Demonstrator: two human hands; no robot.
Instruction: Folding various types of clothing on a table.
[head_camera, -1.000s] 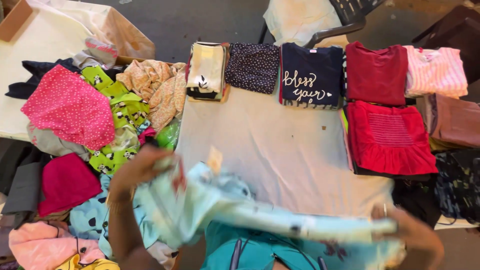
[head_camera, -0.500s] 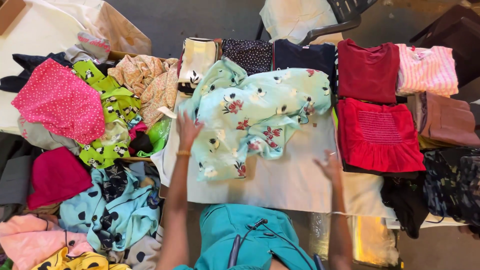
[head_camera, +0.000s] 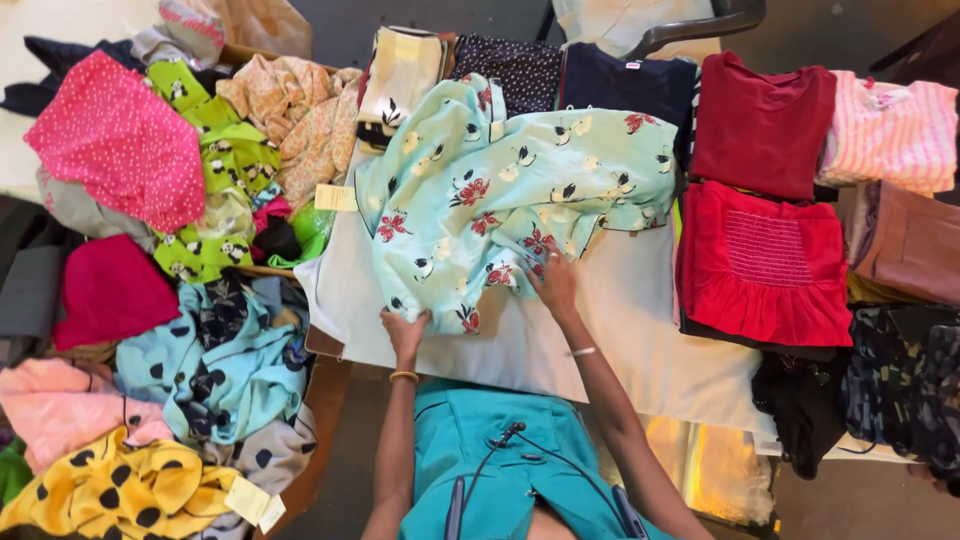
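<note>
1. Spreading the floral top (head_camera: 510, 200) on the white table (head_camera: 640, 340): left hand (head_camera: 405, 330) pinches its lower hem.
2. Right hand (head_camera: 555, 285) lies open, pressing cloth; best smoothing outward before folding.

Left hand (head_camera: 405, 330) grips the near hem of a light blue floral garment (head_camera: 510, 195) spread on the white table (head_camera: 640, 340); right hand (head_camera: 555, 285) presses flat on the same garment's lower edge. Loose clothes pile (head_camera: 170, 300) sits left of the left hand, a red smocked top (head_camera: 765, 265) right of the right hand, folded tops beyond both.
</note>
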